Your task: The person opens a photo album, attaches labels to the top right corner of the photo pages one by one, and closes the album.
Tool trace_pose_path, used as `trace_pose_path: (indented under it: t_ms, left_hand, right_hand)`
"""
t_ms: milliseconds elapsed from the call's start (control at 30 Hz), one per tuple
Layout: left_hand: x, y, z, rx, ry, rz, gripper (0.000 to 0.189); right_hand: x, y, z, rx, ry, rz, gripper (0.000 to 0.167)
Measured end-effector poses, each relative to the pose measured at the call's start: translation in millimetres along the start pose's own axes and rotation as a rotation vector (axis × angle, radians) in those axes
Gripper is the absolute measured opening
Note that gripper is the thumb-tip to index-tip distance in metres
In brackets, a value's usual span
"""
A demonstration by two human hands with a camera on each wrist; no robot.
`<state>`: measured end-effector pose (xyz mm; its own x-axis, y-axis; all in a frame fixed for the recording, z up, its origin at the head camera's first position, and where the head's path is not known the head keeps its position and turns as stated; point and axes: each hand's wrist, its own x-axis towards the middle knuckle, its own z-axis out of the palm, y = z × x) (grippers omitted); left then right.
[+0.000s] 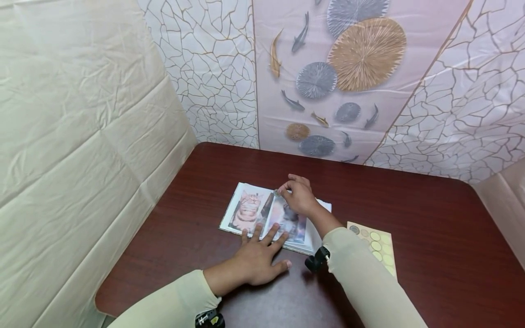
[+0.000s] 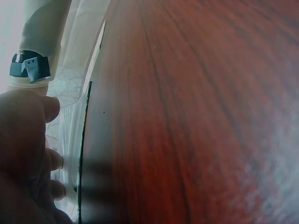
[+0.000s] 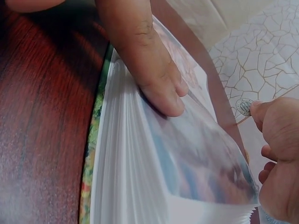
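An open photo album (image 1: 318,234) lies on the table, a pink-toned cat picture on its left page and a blurrier picture on its right page. My left hand (image 1: 259,258) is spread flat, its fingertips resting on the album's near edge by the middle. In the right wrist view, left-hand fingers (image 3: 148,70) press on the clear-sleeved page above the thick stack of pages. My right hand (image 1: 298,196) pinches a small round grey sticker (image 3: 244,107) with printed lettering between thumb and finger. In the head view it is at the far edge of the right page.
A sticker sheet (image 1: 388,246) with yellow circles and a grey round one lies right of the album, partly behind my right sleeve. The dark wood table (image 1: 443,237) meets patterned cloth (image 1: 221,73) at the back and plain cloth (image 1: 82,136) on the left.
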<state>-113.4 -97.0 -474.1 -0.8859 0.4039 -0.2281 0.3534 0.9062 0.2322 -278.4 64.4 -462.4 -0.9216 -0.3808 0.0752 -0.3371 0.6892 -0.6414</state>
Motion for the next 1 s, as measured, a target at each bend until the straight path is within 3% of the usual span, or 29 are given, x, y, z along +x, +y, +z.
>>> trace_pose_path:
  t_ms: [1000]
  left_hand:
    - [0.3,-1.6,2.0,0.008,0.023,0.009,0.074]
  right_hand:
    - [13.4,3.7,12.3,0.006,-0.012,0.063,0.023]
